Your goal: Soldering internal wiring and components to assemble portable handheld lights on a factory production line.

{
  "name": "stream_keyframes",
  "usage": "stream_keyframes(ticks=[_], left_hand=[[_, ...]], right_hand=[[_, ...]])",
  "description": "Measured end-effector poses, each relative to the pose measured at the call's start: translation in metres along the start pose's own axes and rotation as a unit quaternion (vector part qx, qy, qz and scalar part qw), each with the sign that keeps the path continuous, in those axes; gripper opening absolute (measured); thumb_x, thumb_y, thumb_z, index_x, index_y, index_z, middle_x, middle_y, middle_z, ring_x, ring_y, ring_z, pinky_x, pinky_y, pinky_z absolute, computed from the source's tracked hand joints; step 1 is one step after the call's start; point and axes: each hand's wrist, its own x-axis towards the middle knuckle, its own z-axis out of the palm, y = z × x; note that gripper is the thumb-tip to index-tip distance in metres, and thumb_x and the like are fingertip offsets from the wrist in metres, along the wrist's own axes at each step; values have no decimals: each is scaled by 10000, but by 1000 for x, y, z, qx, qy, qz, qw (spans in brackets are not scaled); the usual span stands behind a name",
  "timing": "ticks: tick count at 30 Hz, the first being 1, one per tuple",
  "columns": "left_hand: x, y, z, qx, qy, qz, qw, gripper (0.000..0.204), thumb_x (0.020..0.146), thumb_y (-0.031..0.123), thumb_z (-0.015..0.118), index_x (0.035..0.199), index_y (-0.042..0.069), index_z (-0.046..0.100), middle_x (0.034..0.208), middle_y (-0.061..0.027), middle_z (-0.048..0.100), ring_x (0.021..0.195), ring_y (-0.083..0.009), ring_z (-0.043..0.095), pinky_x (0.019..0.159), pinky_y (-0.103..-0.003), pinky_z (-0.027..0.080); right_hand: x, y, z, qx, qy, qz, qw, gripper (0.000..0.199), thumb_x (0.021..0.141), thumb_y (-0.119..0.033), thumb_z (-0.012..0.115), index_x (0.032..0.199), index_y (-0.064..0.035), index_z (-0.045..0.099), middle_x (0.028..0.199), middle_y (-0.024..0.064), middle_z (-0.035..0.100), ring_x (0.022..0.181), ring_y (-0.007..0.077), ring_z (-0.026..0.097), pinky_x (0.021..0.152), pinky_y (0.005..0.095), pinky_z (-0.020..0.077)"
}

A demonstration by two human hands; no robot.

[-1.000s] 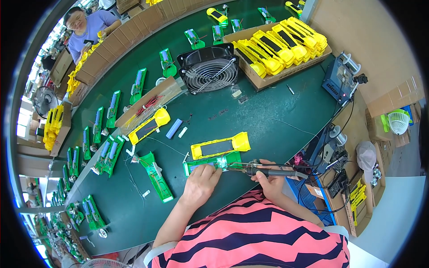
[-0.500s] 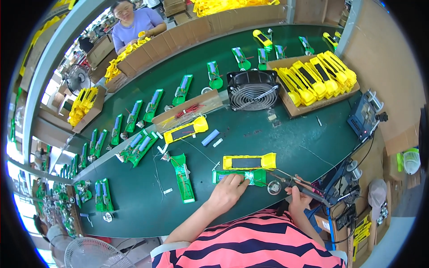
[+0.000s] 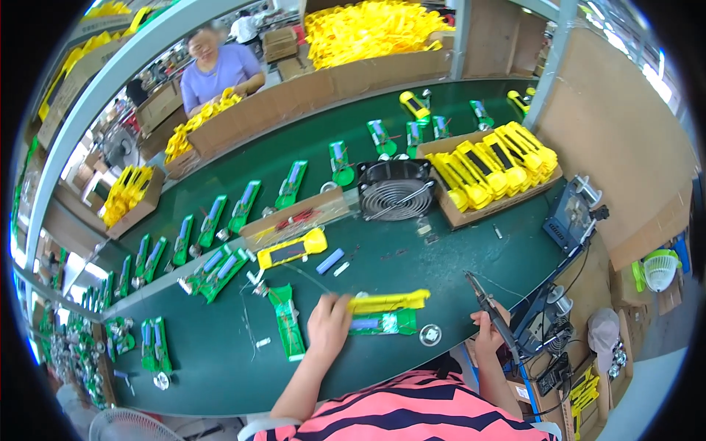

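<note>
My left hand (image 3: 329, 325) is closed on the left end of a yellow plastic housing (image 3: 390, 301), slightly blurred; the housing is tipped nearly edge-on. Just below it lies a green housing (image 3: 403, 322) with a blue battery cell (image 3: 365, 323) and a circuit board inside. A round silvery lamp piece (image 3: 430, 335) sits at its right end. In my right hand (image 3: 488, 336) is a soldering iron (image 3: 494, 309), its tip pointing up and left, away from the housings. Left of my left hand, another green housing (image 3: 287, 323) with wires lies on the green bench.
A black fan (image 3: 396, 192) stands at the bench's back, beside a carton of yellow housings (image 3: 485, 206). Blue soldering stations (image 3: 568, 220) line the right edge. Green housings (image 3: 245, 207) with cells fill the far strip. Across it, a person (image 3: 220, 70) handles yellow parts.
My left hand has moved from the green housing to the yellow housing's left end, which is now tipped. The soldering iron has drawn away from the green housing. The whole view has shifted.
</note>
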Motion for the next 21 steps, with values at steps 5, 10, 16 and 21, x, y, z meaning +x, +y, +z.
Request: stream_keyframes(ticks=[5, 10, 16, 21], left_hand=[[-43, 6, -8, -108, -78, 122, 984, 413, 626, 39, 650, 969, 61, 421, 1096, -190, 475, 990, -350, 515, 861, -441, 419], [-13, -7, 3, -104, -127, 185, 969, 429, 653, 65, 715, 878, 65, 349, 1021, -210, 491, 908, -363, 527, 796, -445, 426], [32, -52, -20, -163, -259, 275, 912, 288, 655, 40, 677, 851, 6, 469, 983, -215, 518, 880, -366, 531, 712, -398, 464], [120, -53, -63, -98, -34, 158, 982, 561, 633, 63, 717, 1114, 20, 430, 903, -162, 554, 729, -312, 579, 591, -376, 463]], right_hand=[[12, 26, -4, -69, 1, -17, 997, 178, 829, -54, 516, 986, 25, 486, 667, 74, 615, 545, 131, 541, 828, 343, 414], [13, 43, -5, -116, -5, -66, 991, 234, 847, -26, 479, 1068, 33, 430, 711, 93, 601, 559, 97, 530, 529, 205, 427], [6, 37, 2, -61, 23, 34, 997, 206, 816, -2, 511, 1014, 4, 457, 670, 78, 604, 551, 138, 558, 870, 371, 384], [17, 25, 6, -160, -5, -77, 984, 196, 780, -6, 536, 965, -6, 471, 636, 70, 625, 575, 177, 587, 834, 402, 400]])
